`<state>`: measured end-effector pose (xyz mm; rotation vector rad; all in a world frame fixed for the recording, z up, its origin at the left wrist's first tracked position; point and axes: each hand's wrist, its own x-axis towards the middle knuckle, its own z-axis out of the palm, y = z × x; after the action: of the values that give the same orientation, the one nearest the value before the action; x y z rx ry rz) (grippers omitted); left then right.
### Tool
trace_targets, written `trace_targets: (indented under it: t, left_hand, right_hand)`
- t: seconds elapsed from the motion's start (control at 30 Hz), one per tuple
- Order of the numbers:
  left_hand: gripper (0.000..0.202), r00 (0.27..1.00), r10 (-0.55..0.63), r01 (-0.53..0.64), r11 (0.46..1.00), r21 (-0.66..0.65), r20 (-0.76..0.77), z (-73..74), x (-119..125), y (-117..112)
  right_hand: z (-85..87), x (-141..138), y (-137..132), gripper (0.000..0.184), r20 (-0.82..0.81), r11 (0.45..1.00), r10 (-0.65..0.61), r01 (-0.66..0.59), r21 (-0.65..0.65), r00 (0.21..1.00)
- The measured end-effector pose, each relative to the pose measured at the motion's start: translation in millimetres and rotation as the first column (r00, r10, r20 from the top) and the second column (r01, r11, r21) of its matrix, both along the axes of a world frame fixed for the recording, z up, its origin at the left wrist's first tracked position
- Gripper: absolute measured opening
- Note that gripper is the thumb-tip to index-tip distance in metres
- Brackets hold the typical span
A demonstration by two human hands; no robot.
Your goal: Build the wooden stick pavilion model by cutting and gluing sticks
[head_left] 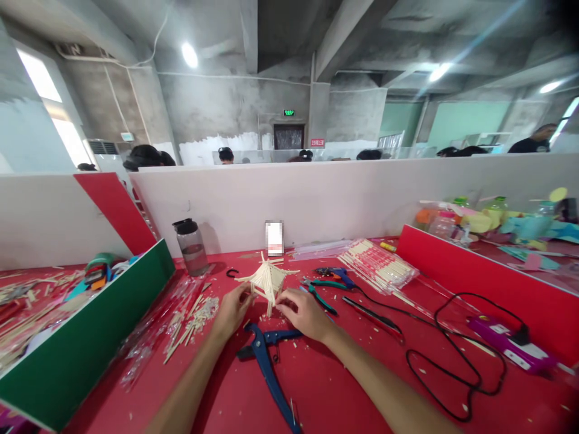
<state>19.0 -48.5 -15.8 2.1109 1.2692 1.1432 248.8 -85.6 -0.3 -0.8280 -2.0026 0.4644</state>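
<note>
A small model built of pale wooden sticks (pixel 268 281) stands on the red table (pixel 344 386) in front of me. My left hand (pixel 232 312) pinches its lower left edge with curled fingers. My right hand (pixel 304 313) grips its lower right side, fingers closed on the sticks. A blue-handled cutter (pixel 268 361) lies on the table just below both hands.
Green pliers (pixel 319 295), a blue tool (pixel 333 274), a bundle of chopsticks in wrappers (pixel 379 268) and a black cable (pixel 456 355) with a purple glue gun (pixel 506 340) lie to the right. Cut sticks (pixel 192 322), a bottle (pixel 192 247), a green divider (pixel 90 337) are left.
</note>
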Motion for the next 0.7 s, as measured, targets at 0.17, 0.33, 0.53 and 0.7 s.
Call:
trace_targets:
  t: [0.17,0.33,0.53,0.7]
  left_hand:
    - [0.023,1.0,0.008,-0.006,0.999,0.046,-0.027,0.6,-2.1,-3.1]
    - [0.024,0.997,0.018,-0.013,0.997,0.077,-0.07,-1.1,-3.9,-2.5]
    - [0.023,0.998,0.022,-0.017,0.997,0.078,-0.065,2.0,-2.7,-2.9]
    - [0.025,0.998,0.03,-0.028,0.999,0.039,-0.05,3.6,-2.0,-4.5]
  right_hand:
    - [4.3,6.2,-1.0,0.004,-0.024,0.999,0.007,-0.008,-0.044,1.0]
    - [4.2,9.2,-2.2,0.002,-0.049,0.998,0.019,-0.022,-0.061,0.999]
    - [7.0,8.2,-6.8,0.007,-0.091,0.996,0.025,-0.033,-0.084,0.995]
    - [7.5,8.0,-7.2,0.012,-0.122,0.995,0.019,-0.031,-0.099,0.992]
